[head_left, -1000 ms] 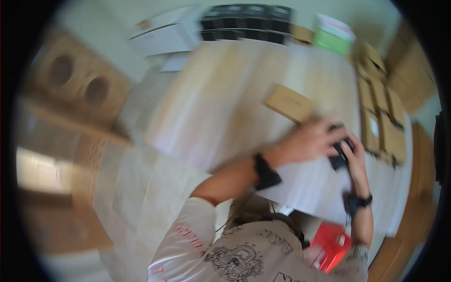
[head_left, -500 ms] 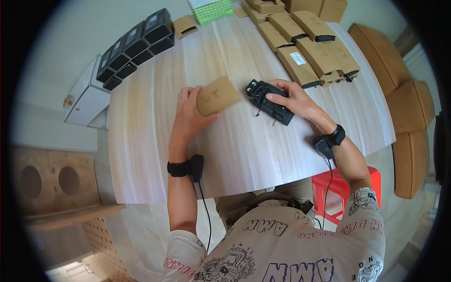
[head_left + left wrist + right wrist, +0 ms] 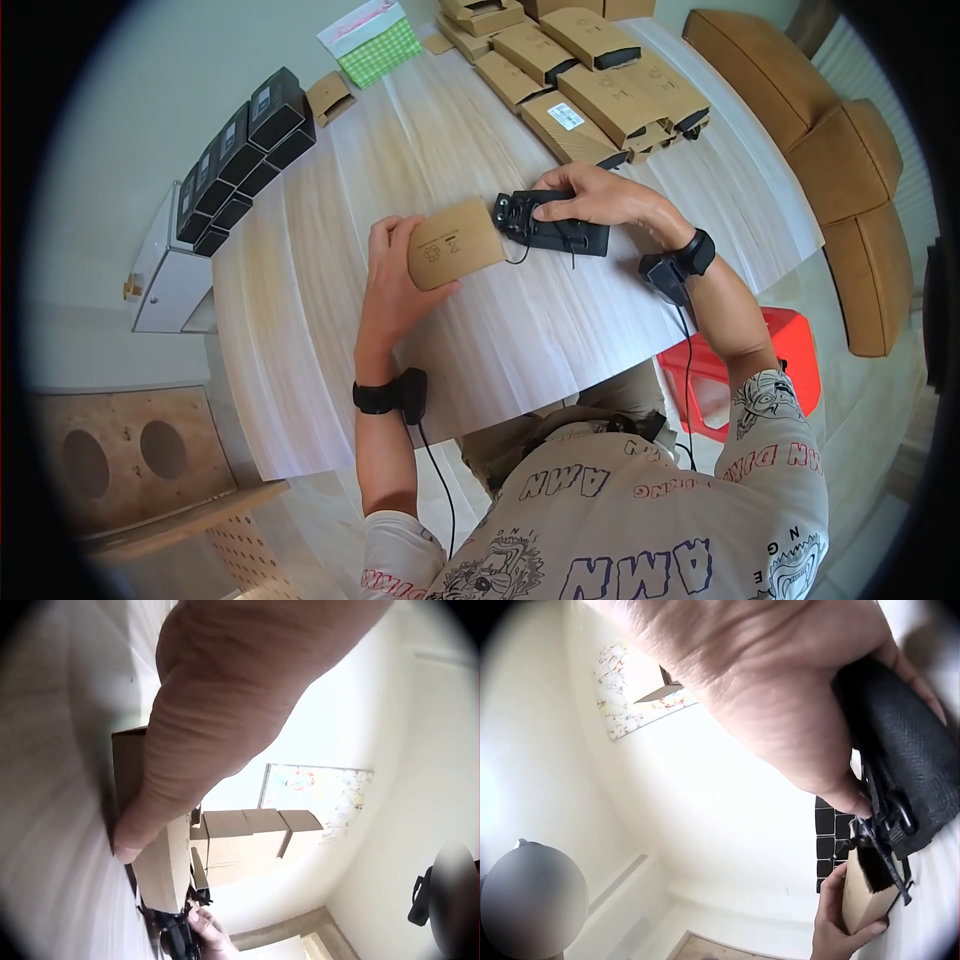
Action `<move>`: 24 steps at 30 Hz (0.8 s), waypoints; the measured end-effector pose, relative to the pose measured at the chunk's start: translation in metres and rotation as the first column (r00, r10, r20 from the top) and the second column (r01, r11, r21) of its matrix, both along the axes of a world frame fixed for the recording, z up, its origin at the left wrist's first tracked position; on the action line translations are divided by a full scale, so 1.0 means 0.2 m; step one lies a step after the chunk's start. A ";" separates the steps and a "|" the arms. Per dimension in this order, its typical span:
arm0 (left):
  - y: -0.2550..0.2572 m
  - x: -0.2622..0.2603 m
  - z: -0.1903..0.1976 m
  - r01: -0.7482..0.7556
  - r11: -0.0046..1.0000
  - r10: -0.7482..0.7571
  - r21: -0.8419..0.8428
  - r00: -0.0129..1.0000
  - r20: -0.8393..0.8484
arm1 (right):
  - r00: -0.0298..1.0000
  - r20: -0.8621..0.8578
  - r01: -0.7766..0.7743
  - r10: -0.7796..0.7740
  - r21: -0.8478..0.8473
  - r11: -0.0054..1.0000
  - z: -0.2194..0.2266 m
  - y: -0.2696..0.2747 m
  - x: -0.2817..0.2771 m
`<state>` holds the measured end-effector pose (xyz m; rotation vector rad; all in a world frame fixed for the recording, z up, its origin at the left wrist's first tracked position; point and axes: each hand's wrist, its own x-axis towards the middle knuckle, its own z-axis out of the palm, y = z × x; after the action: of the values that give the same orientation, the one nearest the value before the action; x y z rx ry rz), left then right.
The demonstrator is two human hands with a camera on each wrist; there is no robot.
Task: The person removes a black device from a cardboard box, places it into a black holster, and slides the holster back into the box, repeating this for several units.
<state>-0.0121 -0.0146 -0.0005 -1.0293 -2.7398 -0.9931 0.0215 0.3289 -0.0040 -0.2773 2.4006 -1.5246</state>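
Note:
My left hand (image 3: 392, 290) grips a small brown cardboard box (image 3: 440, 250) by its left end, thumb along the near side and fingers over the far side. In the right wrist view, the end of the box (image 3: 862, 907) facing the black item is open and dark inside. My right hand (image 3: 600, 195) holds a black textured item (image 3: 580, 238) with metal-ringed fittings and thin cords, thumb on top and fingers over its far edge. Its left end lies right at the box's open end. In the left wrist view, the black item (image 3: 180, 934) shows beyond the box.
Several brown boxes with black contents (image 3: 600, 95) are stacked at the back right. Black boxes (image 3: 235, 150) line the left edge near an open brown carton (image 3: 328, 97) and a green checked bag (image 3: 375, 50). A red stool (image 3: 790, 370) stands below the table (image 3: 310, 330).
Both hands first work together on the black item, with the box lying apart. Then the left hand grips the box, and the black item is turned level and brought up to the box's end.

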 end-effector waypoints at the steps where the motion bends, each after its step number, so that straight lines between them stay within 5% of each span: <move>1: 0.00 0.00 0.01 0.005 1.000 -0.005 -0.001 1.000 0.000 | 1.000 0.017 -0.005 0.005 0.003 1.000 0.01 0.02 0.00; 5: 0.00 0.00 0.01 0.048 0.999 -0.048 0.000 0.999 0.004 | 0.999 0.035 -0.014 0.015 -0.035 0.999 -0.01 0.02 -0.01; 11: 0.08 0.08 0.03 0.142 0.990 -0.142 -0.012 0.990 -0.003 | 0.971 0.038 -0.235 0.236 -0.034 0.971 0.04 -0.04 0.04; 15: 0.10 0.09 0.01 0.165 0.986 -0.165 0.015 0.986 -0.009 | 0.991 -0.023 -0.132 0.132 -0.016 0.991 0.01 -0.09 0.05; 18: 0.09 0.07 -0.01 0.192 0.981 -0.192 0.000 0.981 -0.037 | 0.996 0.030 -0.074 0.083 -0.237 0.969 -0.04 -0.08 0.01; 20: 0.11 0.09 -0.02 0.207 0.978 -0.207 0.012 0.978 -0.039 | 0.995 0.049 0.104 -0.092 -0.507 0.855 -0.17 -0.10 -0.05; 21: 0.12 0.10 -0.02 0.222 0.975 -0.221 0.020 0.974 -0.044 | 0.995 0.047 0.103 -0.092 -0.501 0.859 -0.19 -0.14 -0.04; 23: 0.14 0.10 -0.04 0.198 0.980 -0.196 0.029 0.979 -0.053 | 0.905 -0.120 0.341 -0.409 -0.374 0.863 -0.21 -0.26 0.00; 24: 0.14 0.11 -0.04 0.170 0.985 -0.168 0.030 0.984 -0.052 | 0.902 -0.116 0.346 -0.416 -0.382 0.857 -0.20 -0.27 0.00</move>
<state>0.0103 0.0134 -0.0091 -1.2808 -2.6222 -1.0168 0.0206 0.2746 -0.0441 -0.0120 2.4160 -2.2145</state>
